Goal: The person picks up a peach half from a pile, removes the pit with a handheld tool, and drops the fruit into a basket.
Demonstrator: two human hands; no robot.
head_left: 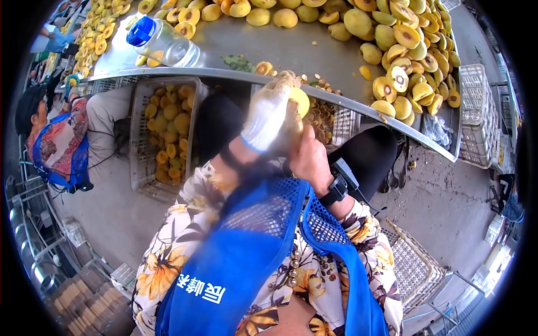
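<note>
My left hand (269, 112) wears a white knit glove and is closed around a yellow peach (301, 99) above the table's front edge. Close beside it, my bare right hand (312, 159) is closed, with the thumb pointing up toward the peach. A blurred brownish shape between the hands hides what my right fingers hold. Below the hands, a crate (344, 120) under the table edge contains brown pits or scraps. On the metal table (246, 42), a large pile of halved peaches (406, 36) spreads across the back and right.
A clear bottle with a blue lid (168, 43) lies on the table. A crate of peaches (134, 140) stands on the floor at left, near a seated person (64, 134) in a blue apron. Stacked crates (475, 112) stand right; another crate (417, 263) sits behind my right side.
</note>
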